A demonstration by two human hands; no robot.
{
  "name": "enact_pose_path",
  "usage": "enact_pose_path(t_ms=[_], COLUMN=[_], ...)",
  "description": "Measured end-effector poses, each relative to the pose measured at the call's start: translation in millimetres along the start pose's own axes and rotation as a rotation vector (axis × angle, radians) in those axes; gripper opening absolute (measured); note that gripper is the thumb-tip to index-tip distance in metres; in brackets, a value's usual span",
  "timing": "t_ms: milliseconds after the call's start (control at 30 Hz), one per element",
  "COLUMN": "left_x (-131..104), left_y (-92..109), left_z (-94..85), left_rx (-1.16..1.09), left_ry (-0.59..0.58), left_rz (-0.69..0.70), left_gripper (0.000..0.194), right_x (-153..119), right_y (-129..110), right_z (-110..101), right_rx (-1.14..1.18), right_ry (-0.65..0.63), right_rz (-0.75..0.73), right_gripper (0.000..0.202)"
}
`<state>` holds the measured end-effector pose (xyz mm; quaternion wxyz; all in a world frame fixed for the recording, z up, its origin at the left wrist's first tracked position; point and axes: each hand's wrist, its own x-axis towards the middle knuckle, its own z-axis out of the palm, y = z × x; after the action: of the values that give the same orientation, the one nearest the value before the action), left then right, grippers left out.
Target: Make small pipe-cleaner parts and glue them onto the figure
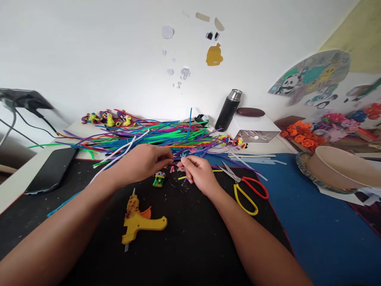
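Observation:
My left hand (147, 162) is closed in a pinch over the black mat, its fingertips on a thin dark strand (175, 164) that looks like a pipe cleaner. Facing it, my right hand (199, 173) has its thumb pressed to curled fingers at the other end of this strand. How far it runs inside the fingers is hidden. Just below my left fingertips lies a small green figure (158, 179) with coloured trim. Small pink pieces (172, 169) and yellow bits lie between and behind the hands. A yellow glue gun (138, 222) rests on its side nearer to me.
Behind the hands spreads a heap of coloured pipe cleaners (166, 135). Scissors (242, 183) with red and yellow handles lie open at right. A phone (52, 170) lies at left. A black flask (228, 111), a white box (257, 129) and a bowl (342, 167) stand further back.

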<state>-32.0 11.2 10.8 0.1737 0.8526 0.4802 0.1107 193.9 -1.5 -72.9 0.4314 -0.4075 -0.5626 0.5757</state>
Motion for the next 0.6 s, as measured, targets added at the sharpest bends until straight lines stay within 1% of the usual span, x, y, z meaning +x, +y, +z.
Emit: enact_pose_path(t_ms=[133,233,333,467,600], left_x=[0,0,1,1,1], left_y=[4,9,10,9,11], left_z=[-2.0,0.8,7.0,11.8,10.4], left_rx=[-0.061,-0.128,-0.106,-0.076,-0.229], left_ry=[-0.004,-0.027,-0.033,-0.012,-0.033], left_rz=[-0.018,-0.045,-0.043,-0.041,-0.099], left_gripper=[0.042,0.044,0.042,0.041,0.041], right_x=[0,-1,-3,-5,-4], right_y=[-2,-2,-3,-5,-7], right_z=[-1,0,1,3,4], right_rx=[-0.026,-0.048,-0.061,-0.042,-0.013], right_ry=[0.013,0.001,-0.014,-0.018,-0.012], right_rz=[-0.010,-0.017,-0.028,-0.026,-0.005], right_gripper=[0.049,0.050,0.053,0.049,0.044])
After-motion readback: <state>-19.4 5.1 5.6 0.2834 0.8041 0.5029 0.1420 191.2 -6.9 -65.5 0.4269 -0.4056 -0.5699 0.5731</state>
